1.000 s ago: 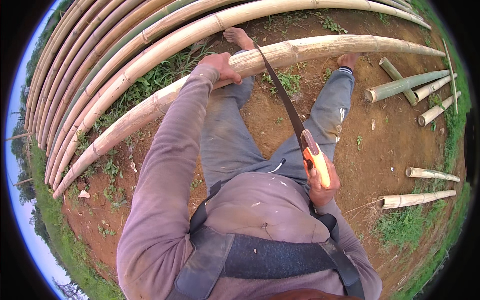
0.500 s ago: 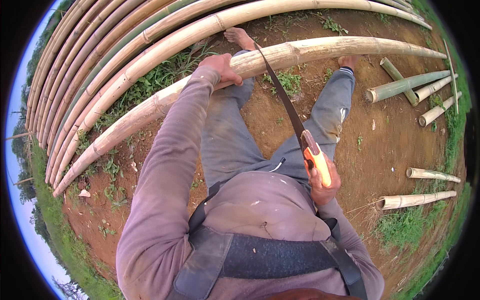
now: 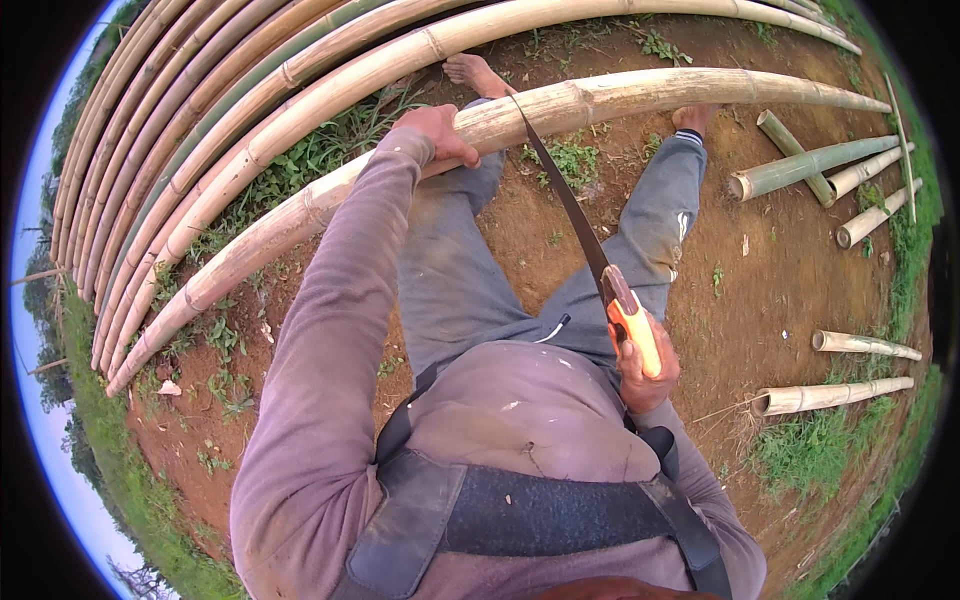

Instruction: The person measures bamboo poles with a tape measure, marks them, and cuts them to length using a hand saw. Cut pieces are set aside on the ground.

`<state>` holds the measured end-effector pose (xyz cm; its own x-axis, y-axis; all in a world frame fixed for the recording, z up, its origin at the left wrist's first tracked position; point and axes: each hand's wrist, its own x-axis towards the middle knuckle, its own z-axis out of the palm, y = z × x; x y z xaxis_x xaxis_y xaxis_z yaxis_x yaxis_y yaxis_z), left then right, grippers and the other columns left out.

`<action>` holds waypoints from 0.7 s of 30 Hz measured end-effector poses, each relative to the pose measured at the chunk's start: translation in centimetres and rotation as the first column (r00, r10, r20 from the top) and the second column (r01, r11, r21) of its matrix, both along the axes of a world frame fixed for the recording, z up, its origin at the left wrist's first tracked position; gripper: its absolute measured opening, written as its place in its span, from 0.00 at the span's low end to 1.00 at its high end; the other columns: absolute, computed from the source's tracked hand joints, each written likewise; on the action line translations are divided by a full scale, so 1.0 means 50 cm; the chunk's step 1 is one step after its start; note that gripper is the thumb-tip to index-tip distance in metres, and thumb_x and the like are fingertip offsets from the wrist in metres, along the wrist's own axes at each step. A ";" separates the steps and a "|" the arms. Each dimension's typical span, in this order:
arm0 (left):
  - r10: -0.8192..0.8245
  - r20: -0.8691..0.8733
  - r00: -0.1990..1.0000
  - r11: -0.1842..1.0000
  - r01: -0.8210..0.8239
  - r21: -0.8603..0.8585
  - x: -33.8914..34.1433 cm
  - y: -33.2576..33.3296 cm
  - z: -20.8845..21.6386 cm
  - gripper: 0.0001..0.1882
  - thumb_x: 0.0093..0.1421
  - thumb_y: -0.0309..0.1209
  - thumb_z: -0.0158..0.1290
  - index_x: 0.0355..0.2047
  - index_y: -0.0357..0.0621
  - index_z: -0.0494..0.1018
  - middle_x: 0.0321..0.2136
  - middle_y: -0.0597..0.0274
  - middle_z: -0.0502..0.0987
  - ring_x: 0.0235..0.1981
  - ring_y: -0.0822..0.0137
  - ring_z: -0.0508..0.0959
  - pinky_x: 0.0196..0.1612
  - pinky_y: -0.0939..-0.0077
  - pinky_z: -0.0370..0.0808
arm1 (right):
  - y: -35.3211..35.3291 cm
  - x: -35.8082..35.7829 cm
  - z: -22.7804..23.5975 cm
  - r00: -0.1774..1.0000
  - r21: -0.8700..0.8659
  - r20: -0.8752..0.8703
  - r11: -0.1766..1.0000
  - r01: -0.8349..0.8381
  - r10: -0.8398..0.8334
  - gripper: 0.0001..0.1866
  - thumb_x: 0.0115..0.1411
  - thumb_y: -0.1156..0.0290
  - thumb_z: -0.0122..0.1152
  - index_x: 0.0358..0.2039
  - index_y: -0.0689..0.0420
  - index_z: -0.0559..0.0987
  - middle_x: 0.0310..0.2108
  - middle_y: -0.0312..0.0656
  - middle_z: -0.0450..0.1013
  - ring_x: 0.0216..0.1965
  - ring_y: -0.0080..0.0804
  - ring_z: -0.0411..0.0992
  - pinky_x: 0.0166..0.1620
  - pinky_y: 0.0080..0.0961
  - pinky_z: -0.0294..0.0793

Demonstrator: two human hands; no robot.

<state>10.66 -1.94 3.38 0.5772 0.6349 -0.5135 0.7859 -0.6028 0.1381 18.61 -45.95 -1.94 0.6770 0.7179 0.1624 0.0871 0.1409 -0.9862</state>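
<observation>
A long pale bamboo pole [image 3: 660,90] stretches across in front of me, over my legs. My left hand [image 3: 436,135] is closed over it, thumb on the near side and fingers over the far side. In my right hand [image 3: 648,365], held low near my waist, is the orange handle of a hand saw [image 3: 570,200]. Its dark blade slants up and to the left. The blade's far end lies at the pole, a little right of my left hand. Whether its teeth have cut into the bamboo I cannot tell.
Several long bamboo poles [image 3: 215,130] lie side by side at the far left. Short cut pieces, one of them a green bamboo length [image 3: 800,170], lie on the soil at the right. Two pale bamboo pieces [image 3: 830,398] rest nearer, by the grass. My bare foot [image 3: 475,75] is beyond the pole.
The saw and my right hand have barely shifted. The pole's middle and my left hand sit very slightly higher and further left in view. Both grips are the same.
</observation>
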 end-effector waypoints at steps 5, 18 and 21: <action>-0.021 0.002 1.000 0.998 0.021 0.061 0.027 -0.024 0.017 0.52 0.38 0.55 0.71 0.62 0.43 0.72 0.54 0.44 0.81 0.58 0.47 0.80 0.61 0.61 0.74 | 0.373 0.094 0.040 0.975 -0.017 0.202 0.995 0.098 -0.093 0.18 0.66 0.70 0.69 0.53 0.63 0.81 0.39 0.48 0.83 0.35 0.29 0.81 0.42 0.28 0.80; -0.028 0.022 0.999 0.999 0.027 0.036 0.009 0.002 -0.011 0.47 0.37 0.55 0.71 0.56 0.41 0.76 0.52 0.44 0.82 0.56 0.47 0.80 0.60 0.60 0.74 | 0.171 0.049 -0.035 0.918 -0.015 0.389 0.995 0.095 -0.082 0.20 0.67 0.74 0.66 0.58 0.66 0.77 0.51 0.52 0.82 0.49 0.38 0.83 0.51 0.30 0.82; -0.024 0.027 0.999 0.998 0.022 0.066 0.020 -0.009 0.005 0.47 0.38 0.55 0.71 0.56 0.41 0.76 0.52 0.43 0.82 0.55 0.47 0.80 0.60 0.60 0.74 | 0.388 0.098 0.030 0.989 -0.100 0.143 0.993 0.059 -0.044 0.19 0.67 0.65 0.68 0.54 0.63 0.81 0.43 0.51 0.83 0.40 0.38 0.84 0.45 0.29 0.81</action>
